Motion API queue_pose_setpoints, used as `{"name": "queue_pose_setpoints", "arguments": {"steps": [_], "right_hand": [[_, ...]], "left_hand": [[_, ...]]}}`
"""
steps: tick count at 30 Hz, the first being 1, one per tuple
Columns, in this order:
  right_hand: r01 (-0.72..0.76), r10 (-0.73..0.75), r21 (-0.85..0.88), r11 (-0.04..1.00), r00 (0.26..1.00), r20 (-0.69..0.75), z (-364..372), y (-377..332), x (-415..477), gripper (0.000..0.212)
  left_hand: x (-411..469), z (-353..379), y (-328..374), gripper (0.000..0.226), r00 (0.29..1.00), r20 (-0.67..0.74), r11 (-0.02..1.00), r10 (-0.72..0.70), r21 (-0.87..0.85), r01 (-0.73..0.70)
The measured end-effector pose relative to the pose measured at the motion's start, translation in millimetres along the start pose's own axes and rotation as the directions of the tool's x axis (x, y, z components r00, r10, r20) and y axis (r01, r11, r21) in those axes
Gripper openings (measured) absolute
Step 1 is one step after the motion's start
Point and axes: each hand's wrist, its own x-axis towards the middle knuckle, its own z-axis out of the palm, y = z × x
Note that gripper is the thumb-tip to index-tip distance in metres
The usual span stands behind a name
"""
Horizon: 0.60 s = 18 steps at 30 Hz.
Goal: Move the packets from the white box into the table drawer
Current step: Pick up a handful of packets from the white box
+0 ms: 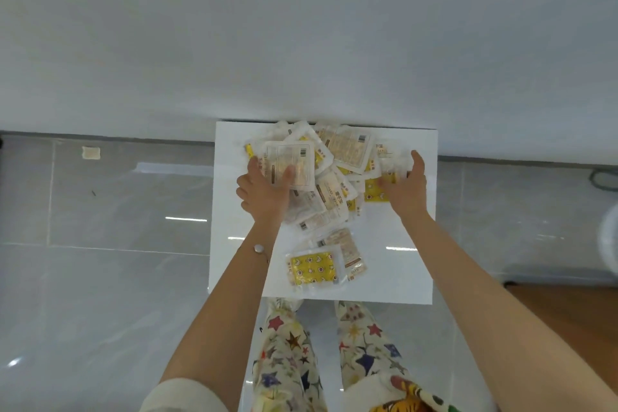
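- The packets (329, 191) are seen heaped on a white flat surface, taken to be the pulled-out drawer (401, 271). Its walls can't be made out, so that is a judgement. No separate white box is in view.
- L: the left hand (264, 192) is closed on the top packet (289, 162), w/ the thumb laid over its face and the fingers curled at its left edge.
- R: the right hand (406, 184) is held spread, thumb stuck out. Its fingers are pushed into the right flank of the heap and partly veiled by a clear wrapper.
- Risk 1: the top packet could slip out of the grip, since the film looks slick and only one edge is held.
- Risk 2: the heap could be shoved sideways or toward the far edge by the right hand, as nothing is seen to stop it there.
- Risk 3: the yellow-faced packet (312, 267) and its pale neighbour (349, 249) lie apart from the heap, near the front edge. They could be swept to the floor (117, 211) by a forearm.
- Risk 4: if the drawer gets pushed in, packets stacked high at the back could be caught or crushed.
- Count, packets: no exact no. can be given because of the overlap. Approx. a dozen or more are in the heap, plus 2 loose in front.
- Count, other: 2 hands, 1 drawer, 1 bracelet (259, 248) on the left wrist, 0 boxes seen.
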Motion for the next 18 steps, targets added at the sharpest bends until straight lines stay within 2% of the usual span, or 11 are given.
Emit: {"name": "queue_pose_setpoints", "arguments": {"steps": [2,4,7,9,11,14,16,18], "right_hand": [[-0.060,0.060,0.052,0.997,0.998,0.012,-1.7,1.6,-2.2,0.082],[-0.103,0.101,0.091,0.991,0.995,0.024,-3.6,2.9,-5.0,0.073],[-0.142,0.138,0.084,0.986,0.989,0.054,-4.8,6.7,-8.9,0.047],[-0.134,0.128,0.108,0.985,0.990,0.059,-6.0,11.6,-12.2,0.033],[-0.117,0.112,0.170,0.978,0.993,0.039,-8.9,16.8,-17.0,0.032],[-0.156,0.164,0.304,0.940,0.986,-0.002,-15.7,30.7,-22.5,0.039],[-0.195,0.219,0.370,0.908,0.975,-0.026,-20.9,43.4,-25.2,0.040],[-0.227,0.263,0.390,0.892,0.964,-0.040,-26.6,54.6,-29.9,0.040]], "left_hand": [[3.3,-2.2,1.1,0.088,0.998,0.057,0.999,-0.030,-0.023,0.031],[3.2,-6.3,-2.3,0.089,0.996,0.086,0.998,-0.024,-0.056,0.029],[-0.5,-13.0,-14.2,0.082,0.992,0.126,0.998,0.023,-0.062,-0.015],[-1.3,-16.3,-24.7,0.085,0.989,0.147,0.997,0.028,-0.070,-0.018],[-5.1,-19.0,-33.0,0.086,0.989,0.143,0.996,0.046,-0.087,-0.034],[-16.8,-16.4,-42.2,0.071,0.984,0.142,0.990,0.105,-0.104,-0.091],[-27.3,-11.1,-49.1,0.068,0.969,0.144,0.978,0.203,-0.080,-0.193],[-38.2,-5.2,-56.1,0.067,0.942,0.145,0.949,0.301,0.046,-0.311]]}}
